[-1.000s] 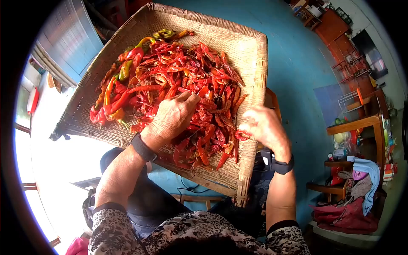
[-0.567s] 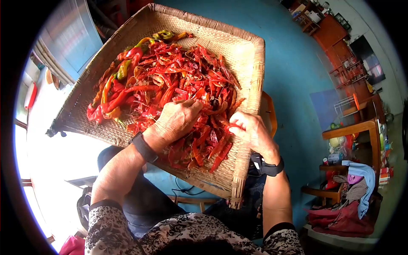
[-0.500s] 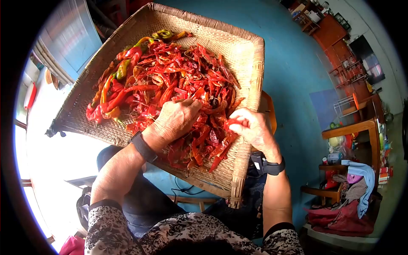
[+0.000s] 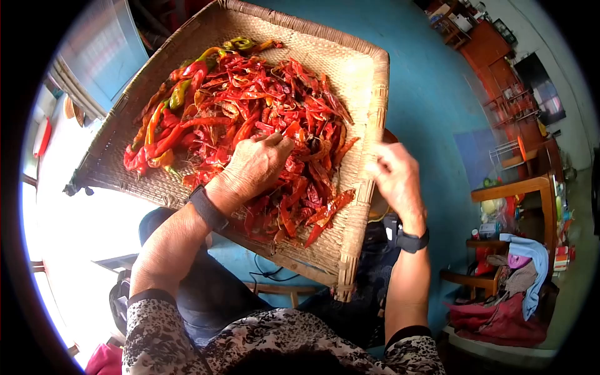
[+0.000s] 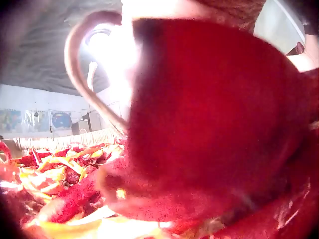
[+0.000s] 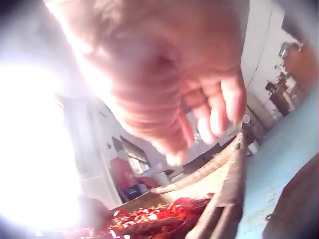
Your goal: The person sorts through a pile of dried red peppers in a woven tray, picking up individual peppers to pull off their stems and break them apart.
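Observation:
A square woven basket (image 4: pixel 369 81) holds a heap of wrinkled red chili peppers (image 4: pixel 250 94), several yellow and green ones along its far left side. My left hand (image 4: pixel 259 164) is down on the near middle of the heap, fingers curled over red chilies. In the left wrist view a large blurred red chili pepper (image 5: pixel 209 114) with a curved pale stem fills the space at that hand. Over the basket's right rim, my right hand (image 4: pixel 400 181) is raised, its fingers loosely bent and blurred. The right wrist view has a gap between thumb and fingers, with nothing held.
The basket sits above my lap, near a wooden stool (image 4: pixel 284 292) on a blue floor (image 4: pixel 431 112). To the right stands a wooden chair (image 4: pixel 519 189) with clothes (image 4: pixel 525 262) piled on it. Bright light comes from the left.
My right hand reached in to the chilies at the basket's right edge, then drew back up and right over the rim. The left hand stays on the heap.

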The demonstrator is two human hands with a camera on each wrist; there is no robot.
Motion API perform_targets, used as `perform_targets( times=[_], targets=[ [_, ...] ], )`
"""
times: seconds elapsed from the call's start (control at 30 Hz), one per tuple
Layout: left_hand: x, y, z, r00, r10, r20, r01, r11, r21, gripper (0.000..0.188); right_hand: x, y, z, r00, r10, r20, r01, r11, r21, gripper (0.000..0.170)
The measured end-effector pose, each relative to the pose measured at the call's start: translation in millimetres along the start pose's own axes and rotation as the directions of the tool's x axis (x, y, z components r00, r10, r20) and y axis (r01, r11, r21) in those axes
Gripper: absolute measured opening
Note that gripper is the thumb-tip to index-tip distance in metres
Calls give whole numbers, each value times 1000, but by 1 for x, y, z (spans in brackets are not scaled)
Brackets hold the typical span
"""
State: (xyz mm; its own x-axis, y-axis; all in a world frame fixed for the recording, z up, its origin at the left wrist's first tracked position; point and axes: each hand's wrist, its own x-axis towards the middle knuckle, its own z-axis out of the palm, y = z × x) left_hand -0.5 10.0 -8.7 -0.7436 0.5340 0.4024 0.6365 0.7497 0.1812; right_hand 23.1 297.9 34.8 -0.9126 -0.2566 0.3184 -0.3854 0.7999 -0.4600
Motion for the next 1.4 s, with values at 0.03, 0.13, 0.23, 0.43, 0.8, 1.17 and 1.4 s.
perform_targets(
  times=[0.03,0.13,0.23,0.43,0.8,1.17,1.4],
  targets=[
    [0,-1,0,1000,9,-8,-9,1000,11,9,-4,-11,3,970,-14,243,-12,994,107,31],
    [0,0,-1,1000,9,6,-9,1000,8,11,-12,-23,32,860,-142,490,241,960,-144,32],
    [2,3,-2,999,-27,-16,26,997,-76,12,-14,-24,41,828,-200,524,328,930,-164,17],
    [1,-2,0,1000,-12,14,13,996,-83,16,-10,-18,30,832,-222,509,76,953,292,9],
    [2,-3,10,1000,21,-14,-21,999,-39,12,-2,42,-10,887,330,-322,-159,875,458,12],
    [1,-1,6,999,41,22,-40,999,-4,10,17,0,29,1000,-27,16,25,996,88,29],
    [-2,4,0,999,36,17,-36,999,2,9,24,-20,60,931,-46,363,66,997,-43,35]
  ],
)
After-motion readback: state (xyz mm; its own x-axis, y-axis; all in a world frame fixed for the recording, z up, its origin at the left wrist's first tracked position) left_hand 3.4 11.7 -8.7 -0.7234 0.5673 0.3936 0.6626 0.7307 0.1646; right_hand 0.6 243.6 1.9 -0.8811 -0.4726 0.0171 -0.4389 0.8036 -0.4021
